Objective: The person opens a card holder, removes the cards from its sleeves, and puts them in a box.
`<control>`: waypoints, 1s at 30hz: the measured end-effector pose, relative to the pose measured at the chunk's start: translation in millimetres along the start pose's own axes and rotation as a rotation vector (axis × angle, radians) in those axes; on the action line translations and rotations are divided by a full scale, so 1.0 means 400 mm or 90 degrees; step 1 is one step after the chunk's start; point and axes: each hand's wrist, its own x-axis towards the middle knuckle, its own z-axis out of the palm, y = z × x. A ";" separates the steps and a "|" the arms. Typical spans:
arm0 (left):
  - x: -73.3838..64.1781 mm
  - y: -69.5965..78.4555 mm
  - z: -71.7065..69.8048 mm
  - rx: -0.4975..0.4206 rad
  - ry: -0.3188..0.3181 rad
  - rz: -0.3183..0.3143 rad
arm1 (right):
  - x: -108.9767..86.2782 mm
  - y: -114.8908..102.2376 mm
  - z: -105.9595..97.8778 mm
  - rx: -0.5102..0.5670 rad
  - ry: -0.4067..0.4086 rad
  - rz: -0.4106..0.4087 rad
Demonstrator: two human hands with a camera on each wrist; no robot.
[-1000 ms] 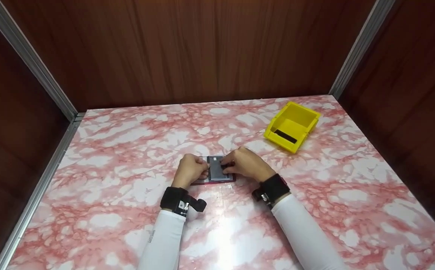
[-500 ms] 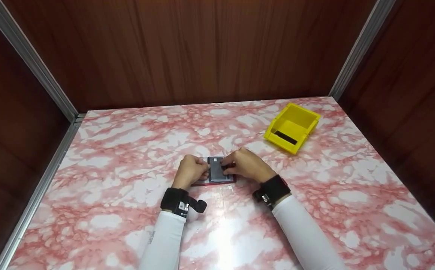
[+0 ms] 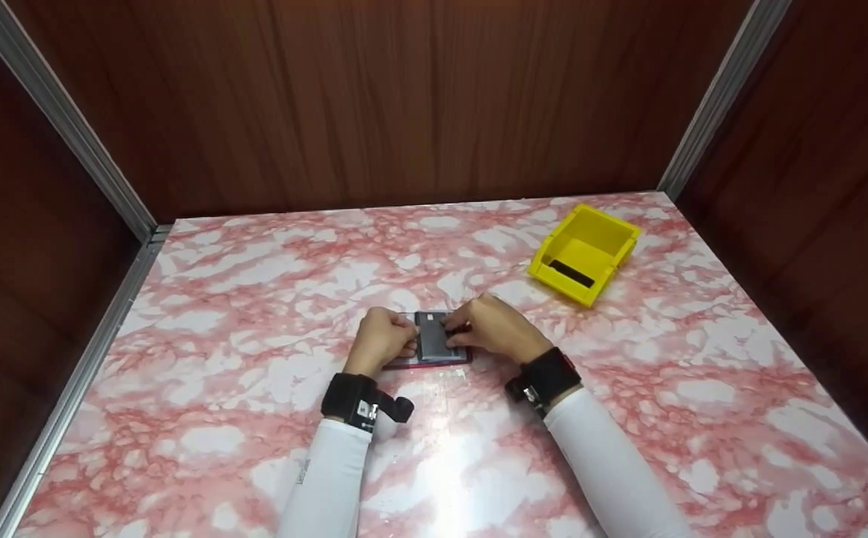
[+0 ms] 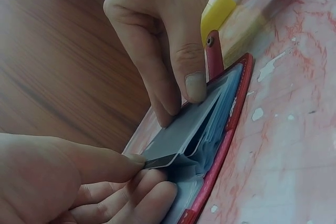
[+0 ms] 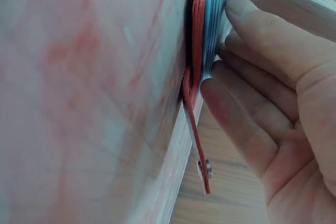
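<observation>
L hand (image 3: 385,336) pinches flat grey card (image 3: 432,338); R hand (image 3: 497,329) touches it, can't tell if this grip pinches. Card is at plastic sleeves (image 5: 212,24) of stitched red holder (image 5: 198,30), on bench (image 3: 239,291) w/ marbled surf.

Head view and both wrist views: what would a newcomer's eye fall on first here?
Most likely the bright yellow open-topped bin, sitting toward the far right of the red-and-white marbled table. Next would come the small red-edged card holder with clear plastic leaves, lying open near the table's middle, with the left hand and right hand on either side of it.
</observation>
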 end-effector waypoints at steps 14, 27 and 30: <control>-0.006 0.005 -0.003 -0.008 0.002 0.005 | 0.001 0.006 0.001 0.011 -0.004 0.002; -0.009 0.006 -0.014 0.014 0.001 0.000 | -0.002 0.004 0.000 -0.001 0.004 -0.021; -0.010 0.007 -0.016 0.011 0.001 0.002 | -0.002 0.004 0.000 0.001 0.007 -0.024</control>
